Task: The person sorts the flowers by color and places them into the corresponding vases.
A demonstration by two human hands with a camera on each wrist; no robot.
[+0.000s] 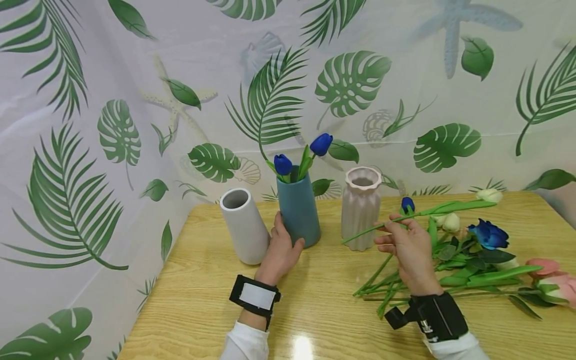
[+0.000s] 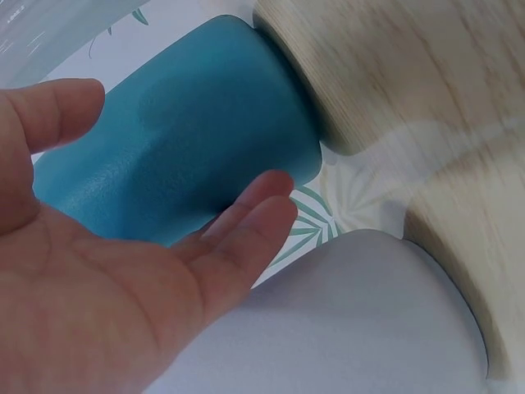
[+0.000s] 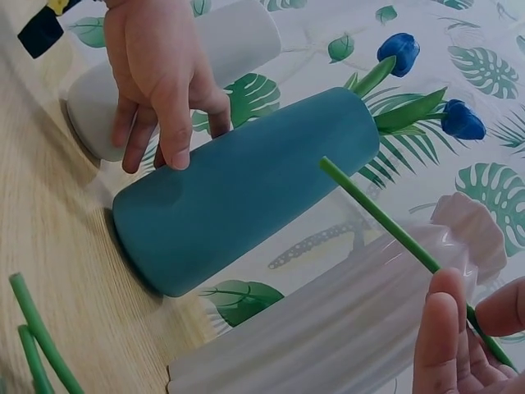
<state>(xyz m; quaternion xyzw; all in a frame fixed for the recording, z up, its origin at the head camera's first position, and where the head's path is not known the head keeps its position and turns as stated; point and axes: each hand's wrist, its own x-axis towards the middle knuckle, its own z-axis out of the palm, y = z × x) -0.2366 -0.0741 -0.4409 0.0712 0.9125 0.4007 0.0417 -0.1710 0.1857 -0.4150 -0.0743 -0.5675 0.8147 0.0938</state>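
Note:
My right hand [image 1: 407, 250] pinches the green stem of a white tulip [image 1: 488, 195], its cut end pointing left in front of the ribbed pale pink vase [image 1: 360, 212]. In the right wrist view, the stem [image 3: 381, 216] slants up from the fingertips towards the teal vase [image 3: 246, 193]. That teal vase [image 1: 298, 210] stands upright with two blue tulips [image 1: 321, 144] in it. My left hand [image 1: 281, 252] is at its lower left side, fingers extended and thumb spread in the left wrist view. Left of that hand stands a white vase [image 1: 245, 227].
Several artificial flowers lie on the right of the wooden table [image 1: 193, 315]: a blue rose [image 1: 489, 234], pink roses [image 1: 558, 289], white tulips and a blue tulip [image 1: 407, 204]. Their stems [image 1: 382, 285] point towards the table's middle. A leaf-printed cloth [image 1: 279, 30] hangs behind.

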